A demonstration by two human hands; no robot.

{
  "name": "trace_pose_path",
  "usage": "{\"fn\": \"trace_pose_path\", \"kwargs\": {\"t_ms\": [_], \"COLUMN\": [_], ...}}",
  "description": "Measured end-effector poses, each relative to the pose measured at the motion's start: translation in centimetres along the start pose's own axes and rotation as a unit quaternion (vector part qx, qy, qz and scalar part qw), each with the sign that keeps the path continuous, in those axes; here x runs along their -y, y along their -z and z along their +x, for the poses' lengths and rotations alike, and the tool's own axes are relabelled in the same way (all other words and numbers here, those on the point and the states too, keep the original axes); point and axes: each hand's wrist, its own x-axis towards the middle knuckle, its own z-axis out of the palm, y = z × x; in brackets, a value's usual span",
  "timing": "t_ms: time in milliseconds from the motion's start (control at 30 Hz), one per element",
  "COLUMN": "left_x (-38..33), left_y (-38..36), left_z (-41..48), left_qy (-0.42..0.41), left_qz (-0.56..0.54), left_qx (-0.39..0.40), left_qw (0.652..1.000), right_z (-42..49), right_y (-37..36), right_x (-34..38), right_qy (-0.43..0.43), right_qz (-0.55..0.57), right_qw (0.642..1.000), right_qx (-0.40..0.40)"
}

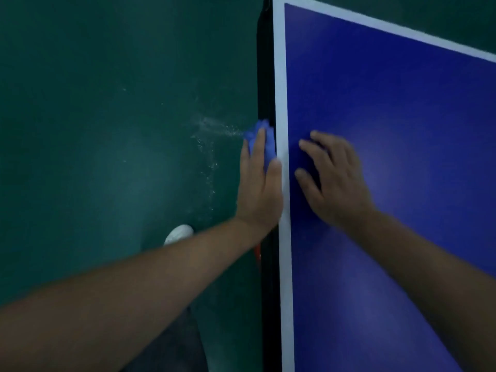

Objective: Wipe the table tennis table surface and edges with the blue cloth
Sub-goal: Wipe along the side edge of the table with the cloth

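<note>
The blue table tennis table (389, 116) fills the right half of the view, with a white border line and a black side edge (264, 76) running top to bottom. My left hand (259, 183) presses the crumpled blue cloth (261, 138) against that black side edge, fingers fairly straight over the cloth, thumb on the white line. My right hand (332, 178) rests on the blue table top just inside the white line, fingers spread and slightly bent, holding nothing. Most of the cloth is hidden under my left hand.
The dark green floor (107, 130) lies to the left of the table, with a pale scuffed patch (212, 130) near the cloth. My white shoe (178, 233) shows on the floor below my left forearm. A small orange part (258, 252) sits by the table's edge.
</note>
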Motion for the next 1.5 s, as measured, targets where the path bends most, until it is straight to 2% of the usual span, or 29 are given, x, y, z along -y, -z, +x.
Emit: {"fn": "trace_pose_path", "kwargs": {"t_ms": [67,167,267,333,400,467,567,667,733,800,867,933,1000,1100,1200,1267,1367,1500], "left_x": [-1.2,-1.6,-0.2,0.4,0.1,-0.2,-1.9,-3.0,-2.7,-1.5,-0.5,-0.6,-1.2,-2.1,-3.1,-3.6,-3.0,-1.2], "left_y": [0.1,0.4,0.3,0.0,0.0,0.0,0.1,0.1,0.1,0.0,-0.1,0.1,0.3,0.0,0.2,0.2,0.1,-0.2], "left_z": [6.5,10.2,3.4,-3.2,-5.4,-1.4,9.8,17.0,14.9,8.9,2.1,-1.0,1.6,10.7,20.0,22.5,18.8,6.2], "left_qy": [0.012,-0.01,-0.023,0.025,0.066,0.05,0.004,0.024,0.005,-0.016,0.011,0.064,0.06,-0.001,0.019,0.025,0.017,0.062], "left_qz": [-0.02,-0.032,-0.045,-0.051,-0.045,-0.035,-0.037,-0.045,-0.058,-0.068,-0.074,-0.08,-0.064,-0.043,-0.051,-0.078,-0.087,-0.098], "left_qx": [-0.018,-0.023,-0.006,0.015,0.011,0.005,-0.011,-0.041,-0.036,-0.026,0.0,0.018,0.013,-0.012,-0.045,-0.058,-0.055,-0.013], "left_qw": [1.0,0.999,0.999,0.998,0.997,0.998,0.999,0.998,0.998,0.997,0.997,0.995,0.996,0.999,0.998,0.995,0.995,0.993], "right_z": [5.8,11.5,12.4,12.3,12.2,12.3,12.4,12.5,12.3,12.9,14.5,16.5,17.7,17.8,17.7,17.8,17.7,17.7], "right_y": [-0.2,-1.1,-1.4,-1.3,-1.3,-1.4,-1.5,-1.4,-1.3,-0.9,-0.5,-0.3,-0.7,-1.3,-1.2,-1.1,-1.0,-1.0], "right_x": [-1.1,-1.7,-1.9,-2.0,-2.0,-2.0,-2.1,-1.9,-1.8,-2.1,-2.9,-3.5,-3.7,-3.9,-4.1,-4.0,-3.8,-3.8], "right_qy": [-0.003,-0.079,-0.098,-0.096,-0.1,-0.098,-0.088,-0.09,-0.093,-0.079,-0.053,-0.044,-0.055,-0.051,-0.048,-0.054,-0.047,-0.047], "right_qz": [-0.001,0.008,0.011,0.014,0.014,0.011,0.009,0.015,0.019,0.034,0.04,0.034,0.019,0.01,0.009,0.01,0.011,0.018], "right_qw": [1.0,0.996,0.994,0.995,0.994,0.995,0.996,0.996,0.995,0.996,0.998,0.998,0.998,0.998,0.998,0.998,0.998,0.998], "right_qx": [0.005,0.03,0.035,0.034,0.034,0.03,0.028,0.023,0.021,0.006,-0.01,0.001,0.025,0.036,0.029,0.029,0.033,0.025]}}
